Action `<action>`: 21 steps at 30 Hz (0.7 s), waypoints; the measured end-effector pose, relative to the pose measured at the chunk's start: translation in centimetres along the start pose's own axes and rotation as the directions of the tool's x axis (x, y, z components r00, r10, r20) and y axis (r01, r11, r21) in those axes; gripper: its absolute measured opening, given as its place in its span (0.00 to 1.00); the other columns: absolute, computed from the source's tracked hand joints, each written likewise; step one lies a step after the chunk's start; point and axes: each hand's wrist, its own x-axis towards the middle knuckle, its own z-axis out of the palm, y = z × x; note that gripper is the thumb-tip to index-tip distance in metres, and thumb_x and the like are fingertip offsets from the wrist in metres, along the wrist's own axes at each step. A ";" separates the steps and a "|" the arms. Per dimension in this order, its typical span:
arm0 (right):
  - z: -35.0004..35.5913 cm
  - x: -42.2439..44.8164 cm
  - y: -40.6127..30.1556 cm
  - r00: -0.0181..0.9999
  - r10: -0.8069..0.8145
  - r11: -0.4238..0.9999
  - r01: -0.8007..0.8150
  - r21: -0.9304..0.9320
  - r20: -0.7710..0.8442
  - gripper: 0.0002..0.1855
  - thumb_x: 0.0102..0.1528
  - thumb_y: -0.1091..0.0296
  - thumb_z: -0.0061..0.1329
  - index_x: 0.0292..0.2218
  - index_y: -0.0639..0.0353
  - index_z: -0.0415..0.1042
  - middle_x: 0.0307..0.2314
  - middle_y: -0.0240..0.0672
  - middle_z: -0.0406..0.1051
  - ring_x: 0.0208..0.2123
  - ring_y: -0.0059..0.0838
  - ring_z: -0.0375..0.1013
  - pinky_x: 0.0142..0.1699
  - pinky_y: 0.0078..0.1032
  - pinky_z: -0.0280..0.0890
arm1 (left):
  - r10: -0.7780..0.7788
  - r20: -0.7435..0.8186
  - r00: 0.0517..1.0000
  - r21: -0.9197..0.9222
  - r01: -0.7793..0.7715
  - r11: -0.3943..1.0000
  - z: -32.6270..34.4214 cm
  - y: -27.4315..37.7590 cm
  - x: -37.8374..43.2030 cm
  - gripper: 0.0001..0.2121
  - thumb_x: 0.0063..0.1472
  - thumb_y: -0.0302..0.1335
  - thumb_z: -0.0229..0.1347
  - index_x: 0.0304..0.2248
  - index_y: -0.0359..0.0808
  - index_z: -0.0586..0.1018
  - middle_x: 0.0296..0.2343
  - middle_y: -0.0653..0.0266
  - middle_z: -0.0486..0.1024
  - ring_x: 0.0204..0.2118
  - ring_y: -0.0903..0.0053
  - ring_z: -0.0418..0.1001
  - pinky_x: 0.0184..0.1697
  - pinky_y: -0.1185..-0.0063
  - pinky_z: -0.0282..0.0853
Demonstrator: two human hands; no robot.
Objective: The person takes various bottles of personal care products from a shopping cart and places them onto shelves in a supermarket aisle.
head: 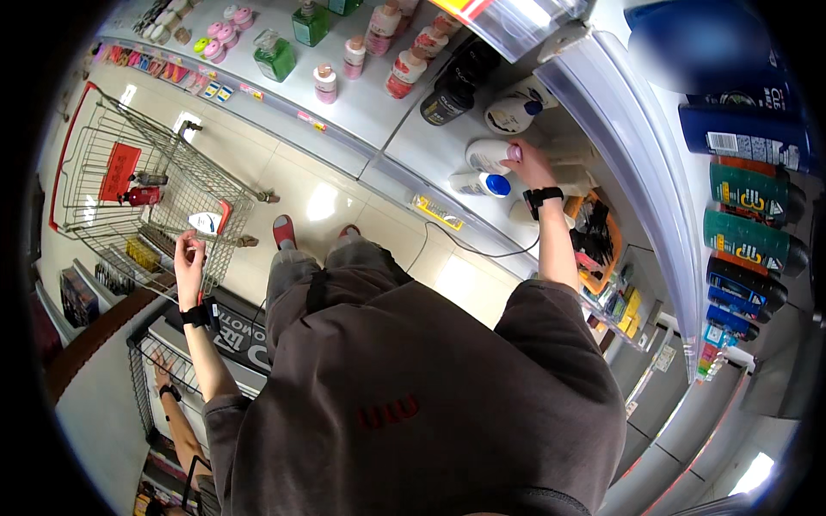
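Observation:
My right hand (532, 166) has its fingers around the pink-purple cap of a white pump or lotion bottle (487, 155) on the grey shelf (413, 155). Nearest to it is a white bottle with a blue cap (474, 184). Behind stand another white bottle with a dark blue cap (510, 116) and black bottles (446, 103). My left hand (189, 255) hovers at the end of a wire shopping cart (161, 142), fingers loosely curled and nothing seen in them. Just beyond its fingertips, a white bottle with blue marking (205, 222) lies in the cart.
The cart also holds a red bottle (141, 196) and a grey bottle (150, 178). Green (273, 57) and pink pump bottles (406, 72) line the shelf. An orange basket (606, 258) sits right of my arm. Another person's arm (177, 413) reaches in at lower left.

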 end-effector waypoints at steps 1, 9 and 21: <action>0.2 0.0 0.0 1.000 0.011 1.000 -0.011 0.003 -0.004 0.27 0.44 0.64 0.61 0.46 0.56 0.69 0.37 0.46 0.74 0.41 0.47 0.73 0.44 0.36 0.67 | 0.005 0.010 1.000 0.004 -0.005 1.000 0.2 0.2 0.5 0.11 0.63 0.26 0.52 0.45 0.35 0.70 0.29 0.75 0.64 0.28 0.90 0.61 0.30 0.88 0.60; 1.0 0.9 0.4 0.993 0.008 1.000 -0.008 0.008 -0.120 0.22 0.43 0.67 0.61 0.41 0.57 0.69 0.33 0.42 0.73 0.38 0.47 0.72 0.41 0.36 0.66 | 0.048 0.045 0.998 0.068 -0.051 0.996 2.0 1.6 1.8 0.11 0.61 0.24 0.53 0.44 0.35 0.71 0.28 0.72 0.65 0.28 0.88 0.61 0.31 0.87 0.60; -0.3 2.4 0.4 0.961 -0.063 0.992 0.091 0.093 -0.269 0.26 0.47 0.73 0.56 0.48 0.55 0.66 0.41 0.47 0.67 0.43 0.47 0.69 0.48 0.35 0.65 | 0.027 0.023 0.999 0.080 -0.028 0.996 2.2 0.0 1.0 0.11 0.61 0.25 0.54 0.43 0.34 0.72 0.27 0.72 0.65 0.27 0.87 0.62 0.30 0.86 0.60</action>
